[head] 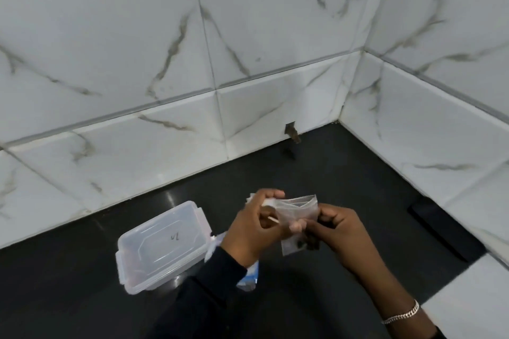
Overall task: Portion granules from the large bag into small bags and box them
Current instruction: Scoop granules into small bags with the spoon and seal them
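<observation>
Left hand (253, 228) and right hand (341, 231) pinch small clear plastic bags (297, 209), seemingly a stack, between them; lidded translucent box (162, 245) lies left.

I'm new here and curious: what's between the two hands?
In the head view, clear small bags span the gap, pinched by the left hand and the right hand.

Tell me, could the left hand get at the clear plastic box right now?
Probably yes: the clear plastic box sits just left of the left hand with nothing between them. But that hand grips small bags, so it would have to free itself first.
</observation>
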Action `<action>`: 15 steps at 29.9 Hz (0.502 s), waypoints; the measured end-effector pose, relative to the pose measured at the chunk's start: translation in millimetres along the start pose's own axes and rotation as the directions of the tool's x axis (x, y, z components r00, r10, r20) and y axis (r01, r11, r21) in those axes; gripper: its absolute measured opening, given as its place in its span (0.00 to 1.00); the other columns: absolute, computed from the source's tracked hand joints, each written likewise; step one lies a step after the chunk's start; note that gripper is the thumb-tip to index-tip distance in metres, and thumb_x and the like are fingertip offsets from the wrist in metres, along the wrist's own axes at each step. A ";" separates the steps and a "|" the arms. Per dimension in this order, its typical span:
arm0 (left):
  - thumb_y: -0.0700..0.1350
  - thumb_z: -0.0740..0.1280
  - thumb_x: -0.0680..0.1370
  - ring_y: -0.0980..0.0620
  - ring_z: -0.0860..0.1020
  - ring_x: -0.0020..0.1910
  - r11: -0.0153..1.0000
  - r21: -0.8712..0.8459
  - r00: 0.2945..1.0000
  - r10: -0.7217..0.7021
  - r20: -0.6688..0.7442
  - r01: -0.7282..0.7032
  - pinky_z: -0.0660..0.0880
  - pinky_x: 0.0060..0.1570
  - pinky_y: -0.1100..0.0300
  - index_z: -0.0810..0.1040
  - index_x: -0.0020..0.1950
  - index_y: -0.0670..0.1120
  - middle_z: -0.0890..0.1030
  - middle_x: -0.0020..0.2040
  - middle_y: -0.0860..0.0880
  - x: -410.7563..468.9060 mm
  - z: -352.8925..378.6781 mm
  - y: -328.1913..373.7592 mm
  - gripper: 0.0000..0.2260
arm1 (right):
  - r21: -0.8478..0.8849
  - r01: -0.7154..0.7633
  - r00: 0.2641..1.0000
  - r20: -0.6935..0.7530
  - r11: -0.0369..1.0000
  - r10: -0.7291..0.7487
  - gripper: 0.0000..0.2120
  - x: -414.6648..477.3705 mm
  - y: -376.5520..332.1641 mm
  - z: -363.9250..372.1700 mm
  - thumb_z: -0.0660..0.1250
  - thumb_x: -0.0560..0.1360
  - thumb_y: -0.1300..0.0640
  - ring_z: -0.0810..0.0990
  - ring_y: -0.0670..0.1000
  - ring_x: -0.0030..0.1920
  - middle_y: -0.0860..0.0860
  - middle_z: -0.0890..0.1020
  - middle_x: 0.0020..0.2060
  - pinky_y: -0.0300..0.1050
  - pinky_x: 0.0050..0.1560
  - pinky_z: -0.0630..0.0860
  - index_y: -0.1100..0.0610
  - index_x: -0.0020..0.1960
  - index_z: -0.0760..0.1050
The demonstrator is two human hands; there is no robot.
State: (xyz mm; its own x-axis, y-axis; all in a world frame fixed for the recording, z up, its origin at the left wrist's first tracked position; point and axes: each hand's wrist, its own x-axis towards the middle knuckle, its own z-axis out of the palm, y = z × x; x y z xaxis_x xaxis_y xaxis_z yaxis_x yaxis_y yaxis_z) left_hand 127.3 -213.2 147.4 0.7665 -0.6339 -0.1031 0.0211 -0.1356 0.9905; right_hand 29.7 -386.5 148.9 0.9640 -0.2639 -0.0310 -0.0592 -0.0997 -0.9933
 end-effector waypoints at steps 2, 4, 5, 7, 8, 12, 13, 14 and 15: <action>0.47 0.79 0.68 0.55 0.84 0.41 0.996 0.086 1.000 -0.015 -0.014 0.016 0.80 0.43 0.60 0.79 0.50 0.50 0.86 0.41 0.50 12.0 29.9 -18.7 0.15 | 0.036 -0.038 0.990 -0.131 0.999 0.042 0.03 -4.5 16.6 -15.1 0.73 0.75 0.63 0.86 0.51 0.40 0.56 0.88 0.40 0.44 0.41 0.81 0.61 0.48 0.85; 0.43 0.77 0.71 0.61 0.82 0.35 0.986 0.160 0.997 -0.034 -0.072 0.045 0.76 0.37 0.68 0.80 0.43 0.48 0.84 0.35 0.53 21.2 53.5 -33.1 0.07 | 0.037 -0.086 0.966 -0.240 0.996 0.093 0.06 -6.8 38.8 -25.5 0.72 0.76 0.59 0.84 0.49 0.35 0.57 0.86 0.36 0.41 0.36 0.78 0.61 0.43 0.84; 0.43 0.75 0.72 0.61 0.81 0.34 0.983 0.171 0.995 -0.049 -0.082 0.063 0.75 0.36 0.69 0.80 0.41 0.47 0.84 0.35 0.52 27.3 65.3 -41.8 0.05 | 0.026 -0.105 0.951 -0.288 0.994 0.108 0.11 -8.6 51.7 -32.1 0.71 0.77 0.55 0.80 0.48 0.32 0.59 0.84 0.32 0.42 0.33 0.75 0.62 0.41 0.83; 0.42 0.72 0.74 0.60 0.81 0.34 0.976 0.200 0.994 -0.078 -0.078 0.092 0.75 0.36 0.68 0.82 0.40 0.45 0.84 0.35 0.51 39.7 86.1 -58.5 0.04 | 0.042 -0.163 0.922 -0.349 0.986 0.167 0.18 -12.8 72.2 -42.5 0.69 0.78 0.49 0.76 0.50 0.30 0.63 0.80 0.30 0.44 0.32 0.72 0.64 0.39 0.81; 0.43 0.71 0.75 0.60 0.80 0.34 0.970 0.223 0.993 -0.086 -0.076 0.101 0.76 0.37 0.67 0.82 0.39 0.45 0.84 0.34 0.51 45.5 93.1 -67.5 0.05 | 0.084 -0.185 0.906 -0.371 0.979 0.203 0.17 -14.8 79.7 -45.3 0.69 0.79 0.51 0.77 0.50 0.30 0.61 0.81 0.30 0.44 0.31 0.73 0.63 0.39 0.81; 0.42 0.70 0.75 0.62 0.78 0.31 0.937 0.310 0.987 -0.161 -0.018 0.158 0.73 0.34 0.68 0.81 0.36 0.47 0.81 0.31 0.53 69.1 119.2 -103.3 0.07 | 0.252 -0.248 0.846 -0.414 0.935 0.336 0.11 -20.5 112.4 -59.8 0.69 0.79 0.58 0.80 0.52 0.32 0.56 0.83 0.32 0.43 0.31 0.76 0.63 0.41 0.81; 0.44 0.70 0.74 0.61 0.79 0.32 0.931 0.323 0.983 -0.184 0.006 0.172 0.75 0.36 0.66 0.81 0.38 0.46 0.82 0.33 0.52 73.5 123.4 -111.7 0.06 | 0.276 -0.259 0.845 -0.399 0.926 0.356 0.09 -21.1 119.1 -62.7 0.69 0.79 0.59 0.82 0.54 0.34 0.57 0.85 0.35 0.44 0.33 0.78 0.63 0.44 0.82; 0.47 0.71 0.73 0.59 0.81 0.36 0.930 0.320 0.979 -0.203 0.031 0.183 0.78 0.39 0.61 0.81 0.40 0.46 0.83 0.36 0.51 76.1 126.4 -115.4 0.05 | 0.294 -0.267 0.852 -0.374 0.918 0.367 0.07 -21.8 122.0 -64.4 0.69 0.79 0.59 0.84 0.56 0.37 0.59 0.86 0.39 0.45 0.36 0.79 0.62 0.47 0.83; 0.50 0.71 0.73 0.55 0.83 0.40 0.936 0.295 0.974 -0.219 0.058 0.193 0.80 0.43 0.58 0.81 0.43 0.46 0.85 0.40 0.50 80.1 130.2 -120.3 0.07 | 0.299 -0.278 0.858 -0.351 0.913 0.376 0.06 -21.5 126.0 -67.9 0.69 0.78 0.60 0.85 0.58 0.40 0.60 0.87 0.42 0.47 0.38 0.80 0.61 0.49 0.84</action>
State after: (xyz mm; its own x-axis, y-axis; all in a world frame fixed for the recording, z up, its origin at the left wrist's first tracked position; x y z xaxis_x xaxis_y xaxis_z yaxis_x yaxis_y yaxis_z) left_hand 102.6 -346.9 8.3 0.7050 -0.6316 -0.3226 -0.0220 -0.4741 0.8802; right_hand -16.1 -458.5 32.0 0.7138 -0.6002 -0.3610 -0.2444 0.2696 -0.9314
